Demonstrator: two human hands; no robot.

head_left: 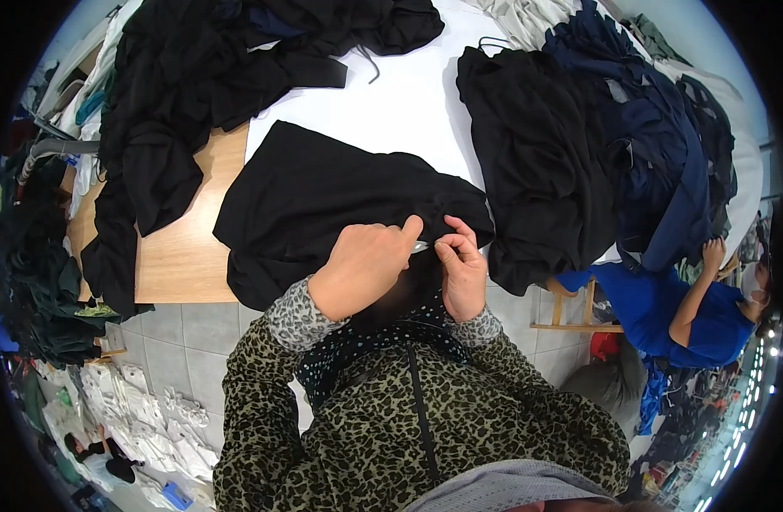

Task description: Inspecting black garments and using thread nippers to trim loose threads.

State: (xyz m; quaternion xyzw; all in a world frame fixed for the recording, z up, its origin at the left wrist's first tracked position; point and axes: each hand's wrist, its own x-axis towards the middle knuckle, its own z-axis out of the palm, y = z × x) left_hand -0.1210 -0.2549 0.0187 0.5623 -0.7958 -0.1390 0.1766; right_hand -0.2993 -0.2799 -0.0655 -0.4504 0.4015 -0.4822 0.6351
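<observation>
A black garment (323, 192) lies bunched on the table in front of me, its near edge hanging toward my lap. My left hand (366, 260) is closed over it around small thread snips (420, 247); only their pale metallic tip shows beyond the fingers. Just to the right, my right hand (462, 269) pinches thumb and forefinger together on the garment's near right part, by the tip of the snips. Whether a thread is between those fingers is too small to tell.
Black clothes (187, 77) heap at the far left; another black garment (536, 162) and navy clothes (656, 145) lie to the right. A white sheet (391, 111) covers part of the wooden tabletop (187, 256). A co-worker in blue (707, 316) is at the right.
</observation>
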